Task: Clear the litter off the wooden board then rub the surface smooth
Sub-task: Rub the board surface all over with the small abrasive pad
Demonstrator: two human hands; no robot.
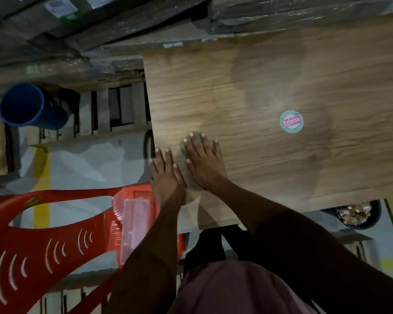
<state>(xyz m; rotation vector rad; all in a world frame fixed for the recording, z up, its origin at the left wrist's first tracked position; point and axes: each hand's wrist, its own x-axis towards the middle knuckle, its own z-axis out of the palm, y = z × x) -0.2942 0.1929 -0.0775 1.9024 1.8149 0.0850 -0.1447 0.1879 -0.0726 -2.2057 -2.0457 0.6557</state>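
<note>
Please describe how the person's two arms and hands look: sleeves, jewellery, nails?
Both forearms are bare, with no sleeves showing in the frame. The left hand and the right hand wear no gloves, and no rings, watch or bracelets are visible. The fingernails are pale, perhaps painted. Below, a mauve garment shows.

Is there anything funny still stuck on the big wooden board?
Yes. A round sticker with red lettering sits on the wooden board, right of both hands. The right hand presses a greyish pad flat; the left hand rests by the board's edge.
</note>
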